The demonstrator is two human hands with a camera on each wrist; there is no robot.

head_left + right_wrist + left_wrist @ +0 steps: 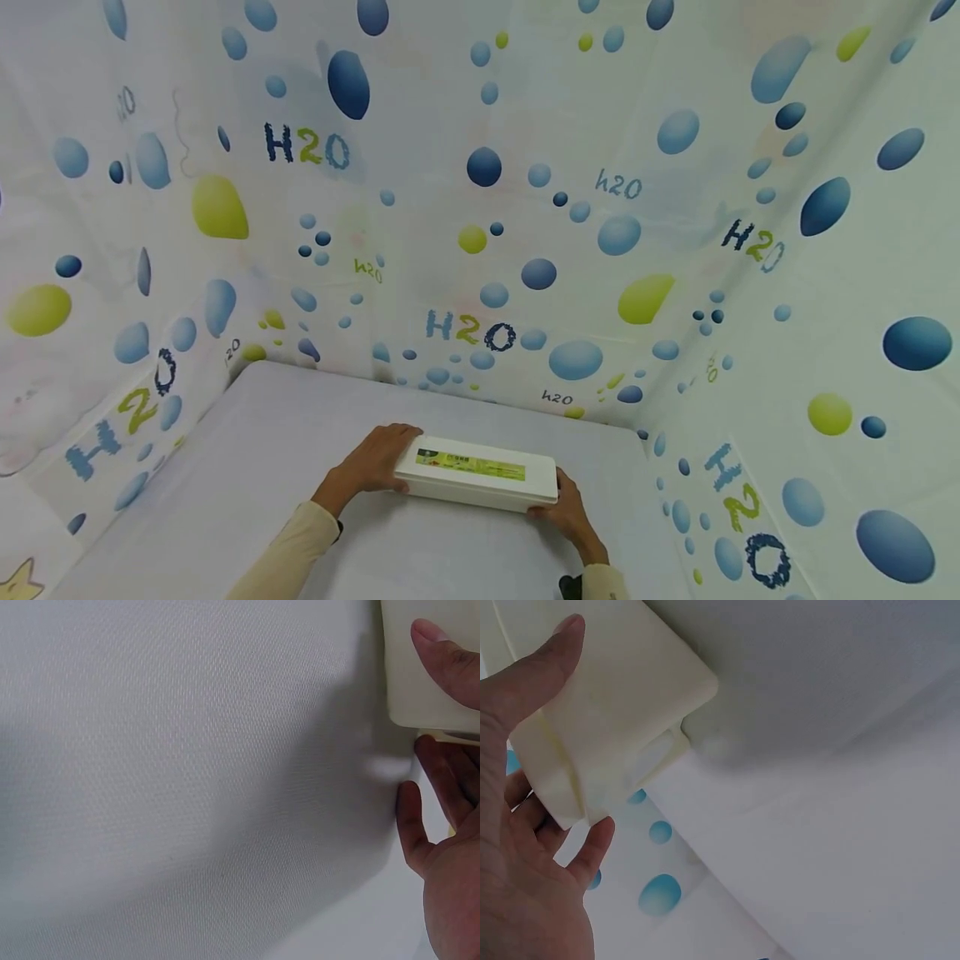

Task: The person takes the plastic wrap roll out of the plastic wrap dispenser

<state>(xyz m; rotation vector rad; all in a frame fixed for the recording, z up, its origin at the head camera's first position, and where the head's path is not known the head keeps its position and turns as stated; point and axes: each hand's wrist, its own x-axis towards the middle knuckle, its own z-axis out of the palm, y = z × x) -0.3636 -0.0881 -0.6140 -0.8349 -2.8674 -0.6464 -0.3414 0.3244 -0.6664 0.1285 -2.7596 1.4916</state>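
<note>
A long cream-white lidded box (pixel 480 493) with a green label (pixel 471 465) on its lid lies crosswise over the white table in the head view. My left hand (pixel 375 461) grips its left end, thumb along the near side and fingers round the far corner. In the left wrist view, that thumb presses the pale wall of the box (pixel 622 682), and an oval opening shows at its end. My right hand (pixel 567 512) holds the right end. The right wrist view has the right thumb (pixel 450 667) flat against the near side, with the other fingers bent by the end.
The white table (pixel 420 558) spreads out around the box. Behind it and along both sides hang white curtains (pixel 420 250) printed with blue and green drops and H2O lettering. The table's back edge meets the curtain just beyond the box.
</note>
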